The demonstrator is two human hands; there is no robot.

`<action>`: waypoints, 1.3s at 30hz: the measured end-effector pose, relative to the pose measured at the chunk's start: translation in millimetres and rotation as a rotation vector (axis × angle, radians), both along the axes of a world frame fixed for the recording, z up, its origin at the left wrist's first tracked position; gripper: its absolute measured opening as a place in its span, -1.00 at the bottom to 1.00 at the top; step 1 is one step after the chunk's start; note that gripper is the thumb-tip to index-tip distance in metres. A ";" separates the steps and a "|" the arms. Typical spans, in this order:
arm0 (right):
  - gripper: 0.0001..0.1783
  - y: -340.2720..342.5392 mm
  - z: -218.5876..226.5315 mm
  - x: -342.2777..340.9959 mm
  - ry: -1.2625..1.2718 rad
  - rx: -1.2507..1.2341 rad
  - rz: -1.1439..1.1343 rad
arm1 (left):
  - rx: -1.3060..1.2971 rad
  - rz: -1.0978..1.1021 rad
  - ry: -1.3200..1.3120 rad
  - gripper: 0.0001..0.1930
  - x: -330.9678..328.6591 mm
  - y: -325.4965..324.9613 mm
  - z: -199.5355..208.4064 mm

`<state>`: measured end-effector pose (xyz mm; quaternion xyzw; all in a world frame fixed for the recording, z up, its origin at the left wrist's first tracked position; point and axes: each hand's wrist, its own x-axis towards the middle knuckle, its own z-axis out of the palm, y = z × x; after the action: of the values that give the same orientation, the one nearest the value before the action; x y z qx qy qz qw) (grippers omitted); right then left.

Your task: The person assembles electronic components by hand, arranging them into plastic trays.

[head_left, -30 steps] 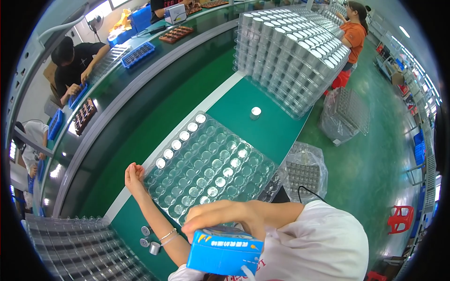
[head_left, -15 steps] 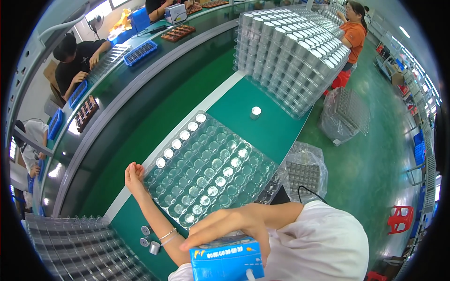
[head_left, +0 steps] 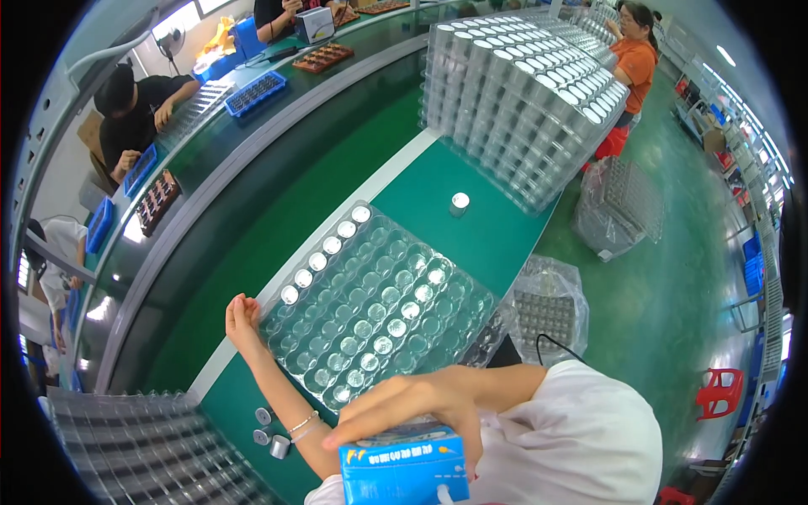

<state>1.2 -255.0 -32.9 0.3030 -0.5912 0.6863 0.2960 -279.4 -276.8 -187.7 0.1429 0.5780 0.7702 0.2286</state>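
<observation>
My right hand (head_left: 421, 406) is wrapped round the top of a blue drink carton (head_left: 402, 475), close in front of me at the lower middle; a pale straw (head_left: 444, 495) comes from the carton. At the left edge of a clear plastic tray (head_left: 337, 321), my left hand (head_left: 242, 313) rests with its fingers curled together and nothing visible in them. A bracelet circles that wrist. Round cups fill the tray. Silver, white-topped cylinders (head_left: 318, 261) stand in part of the far left row; bright shine hides what other cups hold.
A lone cylinder (head_left: 459, 202) stands beyond the tray. Several more (head_left: 278, 444) lie near my left forearm. Tall stacked trays of cylinders (head_left: 513, 109) stand at the back; more trays (head_left: 143, 446) at lower left. A green conveyor (head_left: 244, 240) runs alongside; co-workers sit across it.
The carton has shifted very slightly to the left in my right hand. My left hand stays by the tray. Across the conveyor, a co-worker in black has moved a hand.
</observation>
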 end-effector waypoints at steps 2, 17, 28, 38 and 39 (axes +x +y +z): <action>0.20 0.7 2.3 -0.3 -0.026 0.016 0.002 | 0.003 0.004 -0.008 -0.81 0.4 1.3 0.7; 0.18 1.8 8.9 -5.0 0.014 0.019 0.055 | -0.005 0.009 -0.006 -0.80 2.5 0.6 3.4; 0.15 -1.2 7.4 -13.2 0.051 0.011 0.090 | -0.024 -0.001 -0.002 -0.79 4.1 2.1 6.9; 0.14 -6.3 -4.2 -23.9 0.021 0.011 0.140 | -0.002 -0.005 -0.017 -0.80 8.0 2.2 10.4; 0.15 -5.1 -3.9 -25.1 0.031 0.028 0.235 | -0.003 -0.008 -0.019 -0.80 6.9 2.8 9.5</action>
<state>-24.0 -260.1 -36.8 0.3849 -0.5564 0.7031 0.2187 -272.6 -274.0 -178.2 0.1373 0.5764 0.7698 0.2373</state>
